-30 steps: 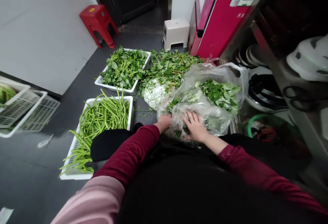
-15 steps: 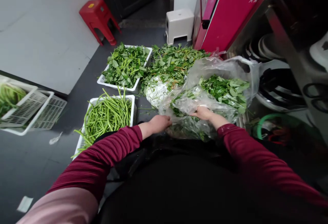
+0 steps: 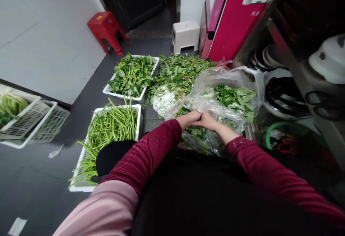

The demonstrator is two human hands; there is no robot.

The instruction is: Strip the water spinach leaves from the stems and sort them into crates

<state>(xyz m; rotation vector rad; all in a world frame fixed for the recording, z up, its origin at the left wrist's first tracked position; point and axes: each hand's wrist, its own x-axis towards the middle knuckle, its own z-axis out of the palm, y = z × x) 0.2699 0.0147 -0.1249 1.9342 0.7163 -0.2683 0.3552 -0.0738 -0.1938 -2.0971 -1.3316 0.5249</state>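
Observation:
A large clear plastic bag point(image 3: 206, 75) lies in front of me, with leafy green stems point(image 3: 235, 97) in it. My left hand point(image 3: 190, 118) and my right hand point(image 3: 207, 121) meet at the near side of the bag. Their fingers are closed on its crumpled film, and the fingertips are partly hidden. More leaves show through the film below my hands. Just left of the bag sits a crumpled silvery bundle point(image 3: 163, 100). Behind it spreads a heap of leafy greens point(image 3: 183, 68) on the floor.
White baskets hold trimmed green stems point(image 3: 115, 124) and leafy greens point(image 3: 132, 74) on my left. Stacked baskets point(image 3: 48, 121) stand farther left. A red stool point(image 3: 107, 27), a white stool point(image 3: 185, 34) and a pink cabinet point(image 3: 229, 23) are behind. A metal shelf point(image 3: 296, 63) runs along the right.
My left hand has moved right, from the bag's left edge to beside my right hand. My right hand has shifted slightly left and still grips the film. The view has tilted slightly.

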